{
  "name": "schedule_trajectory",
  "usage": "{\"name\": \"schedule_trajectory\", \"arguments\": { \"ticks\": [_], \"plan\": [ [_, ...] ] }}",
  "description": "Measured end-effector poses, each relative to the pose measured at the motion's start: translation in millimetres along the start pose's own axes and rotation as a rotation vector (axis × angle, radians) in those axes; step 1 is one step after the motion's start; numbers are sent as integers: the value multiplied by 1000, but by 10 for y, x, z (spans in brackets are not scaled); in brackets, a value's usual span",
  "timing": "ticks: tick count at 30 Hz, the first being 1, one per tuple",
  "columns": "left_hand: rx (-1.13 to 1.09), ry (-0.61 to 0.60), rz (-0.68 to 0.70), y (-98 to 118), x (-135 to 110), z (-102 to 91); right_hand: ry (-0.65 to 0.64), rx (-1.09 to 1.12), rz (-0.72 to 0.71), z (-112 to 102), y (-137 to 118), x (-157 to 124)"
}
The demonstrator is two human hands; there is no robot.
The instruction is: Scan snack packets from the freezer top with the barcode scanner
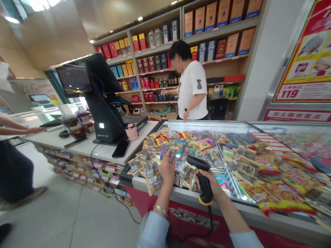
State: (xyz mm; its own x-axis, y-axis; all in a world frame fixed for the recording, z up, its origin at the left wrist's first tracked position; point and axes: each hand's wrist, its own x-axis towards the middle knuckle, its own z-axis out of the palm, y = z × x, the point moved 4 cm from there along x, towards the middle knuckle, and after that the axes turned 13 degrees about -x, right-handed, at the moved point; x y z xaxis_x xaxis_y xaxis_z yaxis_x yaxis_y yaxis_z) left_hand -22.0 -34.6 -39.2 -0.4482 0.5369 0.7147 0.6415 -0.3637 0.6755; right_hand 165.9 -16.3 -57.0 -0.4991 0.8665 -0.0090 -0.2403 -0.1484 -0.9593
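Note:
My left hand [167, 169] is closed around a small snack packet [173, 154] with a clear, dark-filled wrapper. In my right hand [210, 184] is a black and yellow barcode scanner [204, 182], gripped by its handle, with its head pointing left toward the packet. A cord hangs from the scanner's base. Beneath both hands, many snack packets [152, 172] lie spread over the glass top of a freezer chest [181, 194]. Yellow and red snack bags [276, 196] are heaped to the right of the scanner.
A checkout counter [80, 148] to the left carries a screen terminal [106, 103], a phone [121, 148] and a pink cup [131, 132]. Behind the freezer a person in a white shirt [192, 89] faces shelves of boxes [155, 63]. Another person's arm [23, 129] reaches in at far left.

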Motion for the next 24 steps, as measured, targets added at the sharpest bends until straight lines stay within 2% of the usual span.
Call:
{"name": "schedule_trajectory", "arguments": {
  "ticks": [7, 12, 14, 17, 20, 24],
  "plan": [
    [13, -2, 22, -26, -1, 32, 9, 33, -36, 2, -14, 21],
    [10, 14, 15, -10, 23, -18, 86, 57, -101, -41, -131, -56],
    [-3, 37, 11, 76, 31, -56, 103, 48, -122, -111, -238, -157],
    [-62, 71, -35, 332, 0, -41, 135, 46, -146, -321, -435, -358],
    [-210, -35, -116, 684, -111, 199, 226, 35, -199, -666, -642, -579],
    [-414, -303, -235, 1084, -385, 806, 349, 37, -243, -1194, -854, -881]
  ]
}}
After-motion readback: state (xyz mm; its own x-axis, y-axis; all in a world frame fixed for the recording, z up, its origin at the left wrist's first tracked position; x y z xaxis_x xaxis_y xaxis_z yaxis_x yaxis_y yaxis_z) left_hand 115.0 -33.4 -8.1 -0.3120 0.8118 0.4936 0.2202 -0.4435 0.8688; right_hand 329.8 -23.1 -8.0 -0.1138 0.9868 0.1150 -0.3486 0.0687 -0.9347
